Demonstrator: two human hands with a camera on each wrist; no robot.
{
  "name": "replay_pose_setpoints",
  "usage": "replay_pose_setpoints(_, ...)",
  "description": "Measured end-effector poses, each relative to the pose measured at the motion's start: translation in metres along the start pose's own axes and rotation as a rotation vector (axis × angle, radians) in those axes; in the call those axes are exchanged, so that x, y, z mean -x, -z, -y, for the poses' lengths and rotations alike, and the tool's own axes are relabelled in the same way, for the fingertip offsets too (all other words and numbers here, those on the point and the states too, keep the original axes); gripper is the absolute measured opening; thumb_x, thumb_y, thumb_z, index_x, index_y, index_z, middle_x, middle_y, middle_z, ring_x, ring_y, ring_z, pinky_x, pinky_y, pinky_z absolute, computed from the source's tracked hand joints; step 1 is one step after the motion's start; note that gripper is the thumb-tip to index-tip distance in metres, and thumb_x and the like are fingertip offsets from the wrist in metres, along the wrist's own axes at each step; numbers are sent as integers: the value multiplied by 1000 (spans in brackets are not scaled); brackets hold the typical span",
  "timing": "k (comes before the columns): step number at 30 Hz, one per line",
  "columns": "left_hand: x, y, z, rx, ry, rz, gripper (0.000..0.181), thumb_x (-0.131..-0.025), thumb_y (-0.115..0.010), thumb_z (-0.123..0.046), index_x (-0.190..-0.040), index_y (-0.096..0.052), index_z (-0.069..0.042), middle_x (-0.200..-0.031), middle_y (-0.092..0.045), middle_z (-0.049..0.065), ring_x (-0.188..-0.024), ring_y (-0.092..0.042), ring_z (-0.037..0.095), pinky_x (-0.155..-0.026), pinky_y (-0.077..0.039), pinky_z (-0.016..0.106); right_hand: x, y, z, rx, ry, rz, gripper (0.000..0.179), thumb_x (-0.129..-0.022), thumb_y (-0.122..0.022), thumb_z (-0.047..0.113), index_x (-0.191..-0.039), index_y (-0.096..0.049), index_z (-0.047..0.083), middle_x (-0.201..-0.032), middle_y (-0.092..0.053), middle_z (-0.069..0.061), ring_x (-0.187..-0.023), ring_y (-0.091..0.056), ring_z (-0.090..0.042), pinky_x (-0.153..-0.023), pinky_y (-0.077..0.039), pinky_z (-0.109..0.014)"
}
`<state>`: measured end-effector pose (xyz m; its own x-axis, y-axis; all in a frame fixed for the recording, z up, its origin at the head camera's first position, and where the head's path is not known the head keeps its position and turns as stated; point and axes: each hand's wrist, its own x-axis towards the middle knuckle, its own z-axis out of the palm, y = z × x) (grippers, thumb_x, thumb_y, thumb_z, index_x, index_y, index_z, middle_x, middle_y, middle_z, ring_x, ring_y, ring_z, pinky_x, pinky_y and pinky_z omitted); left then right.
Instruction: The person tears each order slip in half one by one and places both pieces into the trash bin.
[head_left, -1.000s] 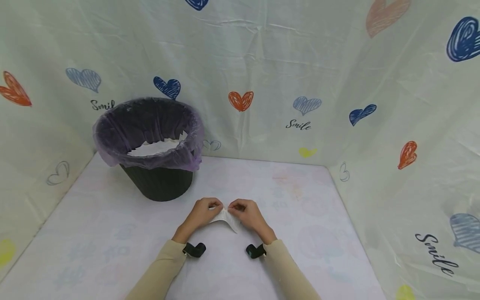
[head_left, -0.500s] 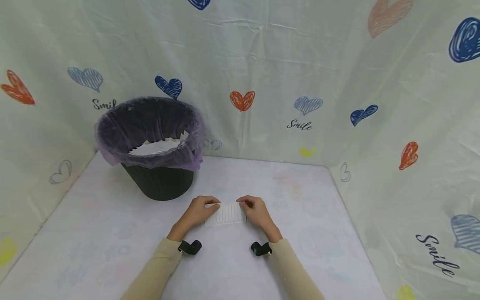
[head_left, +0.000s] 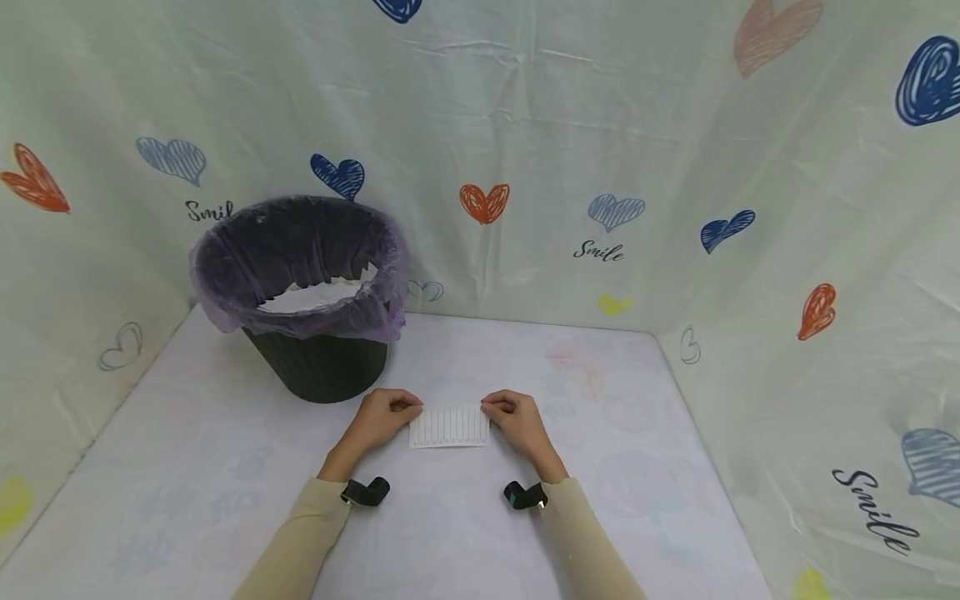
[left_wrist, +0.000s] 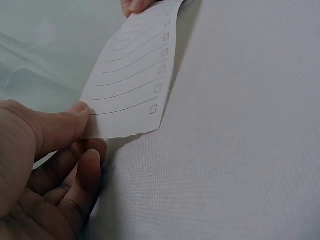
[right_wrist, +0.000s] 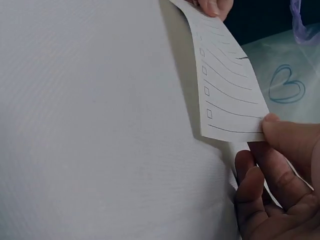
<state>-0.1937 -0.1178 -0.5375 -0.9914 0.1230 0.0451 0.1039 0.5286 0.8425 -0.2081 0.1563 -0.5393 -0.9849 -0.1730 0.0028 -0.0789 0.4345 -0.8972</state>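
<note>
Between both hands a small strip of white lined paper (head_left: 450,427) is spread out just above the table. Ruled lines and a row of little checkboxes run along it. My left hand (head_left: 384,417) pinches its upper left corner between thumb and fingers, while my right hand (head_left: 517,421) pinches the upper right corner. In the left wrist view the near end of the paper (left_wrist: 127,85) looks ragged, and its sheet curves slightly. A short dark nick shows in the far long edge of the paper (right_wrist: 230,95) in the right wrist view.
A black bin (head_left: 326,367) with a purple plastic liner (head_left: 337,315) stands at the back left of the white table (head_left: 600,467). White paper (head_left: 311,296) lies inside it. Curtains (head_left: 540,125) printed with hearts and "Smile" enclose the back and sides.
A second ago the hands were close together with the paper bent between them. They have since moved apart, the left one leftward, and the paper now lies stretched and flatter.
</note>
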Motion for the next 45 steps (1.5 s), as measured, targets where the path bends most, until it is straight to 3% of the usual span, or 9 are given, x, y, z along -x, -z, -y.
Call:
replay_pose_setpoints(9, 1, -1, 5, 56, 67, -22, 13, -94, -75, -14, -103, -79, -5, -95, -77, 7, -83, -68, 13, -72, -51, 24, -1, 2, -5, 8, -36, -22, 12, -95, -75, 15, -104, -76, 7, -90, -76, -5, -81, -68, -10, -73, -53, -22)
replay_pose_setpoints(18, 4, -3, 8, 68, 78, -70, 15, -93, -77, -16, -104, -80, -5, -100, -78, 9, -85, -68, 13, -72, -51, 23, -2, 3, -5, 17, -34, -23, 12, -94, -75, 18, -99, -78, 7, -84, -74, -2, -75, -63, -10, -69, -50, -22)
replay_pose_setpoints(31, 4, -1, 5, 58, 87, -40, 13, -96, -73, -14, -103, -77, -3, -87, -72, 5, -75, -58, 13, -67, -46, 23, 2, 1, -5, 11, -54, -4, 13, -98, -71, 20, -99, -75, 7, -82, -69, -2, -70, -55, -12, -62, -44, -21)
replay_pose_setpoints(45, 2, -1, 5, 90, 101, -9, 13, -98, -70, -10, -106, -74, 0, -86, -70, 5, -74, -59, 13, -64, -47, 22, 1, 1, -8, 25, -36, -1, 14, -99, -70, 20, -100, -75, 7, -82, -68, -1, -71, -56, -13, -64, -45, -22)
